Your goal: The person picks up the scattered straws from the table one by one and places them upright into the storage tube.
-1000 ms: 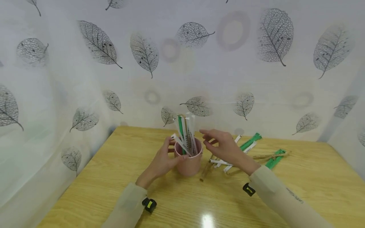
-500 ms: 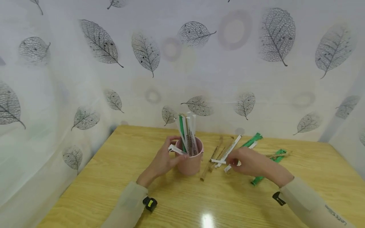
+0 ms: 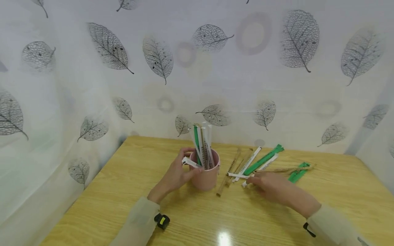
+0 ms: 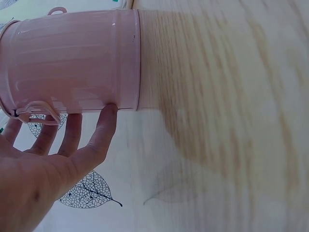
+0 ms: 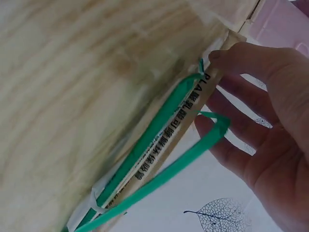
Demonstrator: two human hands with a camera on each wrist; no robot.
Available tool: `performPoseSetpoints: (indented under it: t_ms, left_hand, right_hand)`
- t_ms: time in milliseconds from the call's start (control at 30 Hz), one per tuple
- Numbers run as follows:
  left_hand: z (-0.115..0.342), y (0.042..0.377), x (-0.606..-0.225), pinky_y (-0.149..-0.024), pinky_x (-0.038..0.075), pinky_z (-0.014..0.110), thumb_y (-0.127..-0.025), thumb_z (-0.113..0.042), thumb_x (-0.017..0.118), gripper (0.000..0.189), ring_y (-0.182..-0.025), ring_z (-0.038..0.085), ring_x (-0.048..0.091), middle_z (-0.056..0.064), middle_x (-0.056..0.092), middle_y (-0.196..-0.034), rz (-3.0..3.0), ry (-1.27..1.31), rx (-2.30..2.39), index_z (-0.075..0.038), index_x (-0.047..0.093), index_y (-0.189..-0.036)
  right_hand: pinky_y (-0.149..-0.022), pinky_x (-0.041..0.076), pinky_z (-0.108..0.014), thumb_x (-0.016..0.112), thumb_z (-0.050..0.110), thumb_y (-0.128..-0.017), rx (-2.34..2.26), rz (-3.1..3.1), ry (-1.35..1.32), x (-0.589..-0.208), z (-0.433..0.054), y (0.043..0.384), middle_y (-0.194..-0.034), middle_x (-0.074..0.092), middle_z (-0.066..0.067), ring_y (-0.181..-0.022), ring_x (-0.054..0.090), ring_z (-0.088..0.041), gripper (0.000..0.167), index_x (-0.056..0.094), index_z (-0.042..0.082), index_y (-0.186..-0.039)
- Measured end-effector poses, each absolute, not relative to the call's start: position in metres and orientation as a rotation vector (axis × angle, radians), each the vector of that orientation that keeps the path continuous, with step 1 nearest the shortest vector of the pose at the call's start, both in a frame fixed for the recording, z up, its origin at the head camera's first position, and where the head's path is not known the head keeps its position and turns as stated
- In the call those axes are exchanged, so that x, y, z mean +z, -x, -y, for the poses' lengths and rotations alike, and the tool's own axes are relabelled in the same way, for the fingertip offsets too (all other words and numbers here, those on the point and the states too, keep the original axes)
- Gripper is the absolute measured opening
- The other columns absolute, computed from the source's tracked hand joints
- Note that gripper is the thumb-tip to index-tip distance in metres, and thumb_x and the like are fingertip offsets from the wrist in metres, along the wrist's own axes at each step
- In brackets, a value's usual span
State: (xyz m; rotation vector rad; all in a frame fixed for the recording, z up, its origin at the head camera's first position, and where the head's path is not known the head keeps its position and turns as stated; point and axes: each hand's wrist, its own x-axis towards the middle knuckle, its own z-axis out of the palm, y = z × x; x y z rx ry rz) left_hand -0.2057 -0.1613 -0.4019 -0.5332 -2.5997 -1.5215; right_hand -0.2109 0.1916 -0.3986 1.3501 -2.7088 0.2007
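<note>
A pink bucket-shaped cup (image 3: 204, 180) stands upright on the table, holding several paper-wrapped straws (image 3: 201, 145), white, brown and green. My left hand (image 3: 176, 172) holds the cup from the left, thumb at the front and fingers at the far side; the left wrist view shows its fingers against the wall of the cup (image 4: 77, 63). A white wrapped straw (image 3: 191, 162) leans over the rim above that thumb. My right hand (image 3: 278, 189) is low over the loose straws, thumb and fingers apart around a brown printed straw (image 5: 186, 113); a firm grip is not visible.
Loose wrapped straws lie right of the cup: brown ones (image 3: 233, 164), white ones (image 3: 248, 162) and a green one (image 3: 263, 160). Another green straw (image 3: 297, 175) crosses a brown one farther right. A leaf-patterned curtain (image 3: 184, 68) borders the table (image 3: 147, 150) behind.
My right hand has moved from beside the cup rightward and down to the loose straws. A white straw in the cup has tipped lower toward the left. My left hand stays at the cup.
</note>
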Motion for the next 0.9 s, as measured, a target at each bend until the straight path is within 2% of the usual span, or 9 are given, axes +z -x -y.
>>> performPoseSetpoints:
  t_ms: [233, 367, 600, 733, 833, 867, 900]
  left_hand:
    - [0.160, 0.206, -0.402, -0.110, 0.046, 0.055, -0.090, -0.029, 0.077, 0.069, -0.126, 0.030, 0.057, 0.012, 0.056, -0.136, 2.601, 0.521, -1.528, -0.020, 0.039, -0.147]
    - [0.161, 0.206, -0.403, -0.109, 0.046, 0.056, -0.091, -0.029, 0.077, 0.069, -0.126, 0.031, 0.057, 0.013, 0.056, -0.137, 2.600, 0.535, -1.526, -0.019, 0.038, -0.147]
    - [0.162, 0.207, -0.403, -0.109, 0.047, 0.055, -0.090, -0.030, 0.077, 0.069, -0.125, 0.030, 0.057, 0.012, 0.056, -0.136, 2.596, 0.525, -1.534, -0.020, 0.039, -0.147]
    - [0.161, 0.207, -0.403, -0.109, 0.047, 0.054, -0.090, -0.031, 0.077, 0.068, -0.125, 0.028, 0.057, 0.010, 0.055, -0.136, 2.604, 0.516, -1.533, -0.022, 0.039, -0.146]
    - [0.161, 0.206, -0.403, -0.109, 0.047, 0.054, -0.089, -0.031, 0.077, 0.069, -0.125, 0.028, 0.057, 0.010, 0.055, -0.136, 2.604, 0.513, -1.537, -0.023, 0.039, -0.146]
    - [0.161, 0.206, -0.403, -0.109, 0.047, 0.054, -0.089, -0.031, 0.077, 0.069, -0.125, 0.028, 0.057, 0.010, 0.055, -0.136, 2.604, 0.512, -1.539, -0.023, 0.039, -0.146]
    - [0.160, 0.206, -0.403, -0.108, 0.047, 0.054, -0.089, -0.031, 0.077, 0.069, -0.125, 0.028, 0.057, 0.010, 0.055, -0.136, 2.601, 0.513, -1.540, -0.022, 0.040, -0.146]
  right_hand:
    - [-0.060, 0.053, -0.024, 0.075, -0.008, -0.081, 0.159, 2.670, -1.375, -0.405, -0.190, 0.210, -0.082, 0.070, 0.002, -0.067, 0.062, -0.006, 0.037, 0.071, 0.013, -0.112]
    - [-0.063, 0.056, -0.028, 0.077, -0.005, -0.082, 0.116, 2.562, -1.375, -0.405, -0.191, 0.209, -0.081, 0.069, 0.003, -0.069, 0.065, -0.010, 0.038, 0.072, 0.012, -0.116]
    - [-0.072, 0.060, -0.041, 0.081, 0.000, -0.078, 0.059, 2.401, -1.354, -0.400, -0.195, 0.207, -0.095, 0.076, 0.002, -0.084, 0.072, -0.019, 0.050, 0.069, 0.013, -0.124]
    - [-0.073, 0.061, -0.042, 0.083, -0.002, -0.073, 0.121, 2.299, -1.363, -0.398, -0.197, 0.208, -0.096, 0.077, 0.001, -0.084, 0.071, -0.019, 0.057, 0.068, 0.011, -0.126]
    - [-0.069, 0.060, -0.034, 0.069, 0.009, -0.097, 0.187, 2.165, -1.369, -0.396, -0.198, 0.211, -0.096, 0.075, 0.001, -0.081, 0.070, -0.016, 0.027, 0.069, 0.009, -0.123]
    - [-0.069, 0.060, -0.031, 0.061, 0.014, -0.103, 0.212, 2.124, -1.368, -0.396, -0.198, 0.212, -0.098, 0.075, 0.000, -0.081, 0.071, -0.016, 0.022, 0.069, 0.008, -0.122]
    - [-0.067, 0.058, -0.027, 0.051, 0.018, -0.108, 0.240, 2.087, -1.365, -0.395, -0.198, 0.213, -0.099, 0.074, -0.002, -0.079, 0.070, -0.016, 0.025, 0.070, 0.007, -0.121]
